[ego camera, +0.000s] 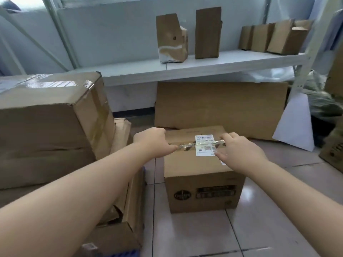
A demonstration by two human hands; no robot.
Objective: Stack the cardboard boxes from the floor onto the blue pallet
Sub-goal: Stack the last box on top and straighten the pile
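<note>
A taped cardboard box (pixel 200 175) with a white label on top stands on the tiled floor in front of me. My left hand (pixel 154 141) curls over the box's top left edge, thumb lying on the tape. My right hand (pixel 239 153) lies over the top right edge, its fingers spread beside the label. To the left, a large taped box (pixel 46 115) sits on top of other cartons (pixel 130 197). Under that stack, slivers of the blue pallet (pixel 121 254) show at the bottom edge.
A white metal shelf (pixel 204 65) behind carries several small upright cartons (pixel 171 38). A flat cardboard sheet (pixel 220 106) leans under it, right behind the box. A white board (pixel 297 127) and another carton (pixel 334 154) stand at the right. Shiny tiles (pixel 194 236) lie in front.
</note>
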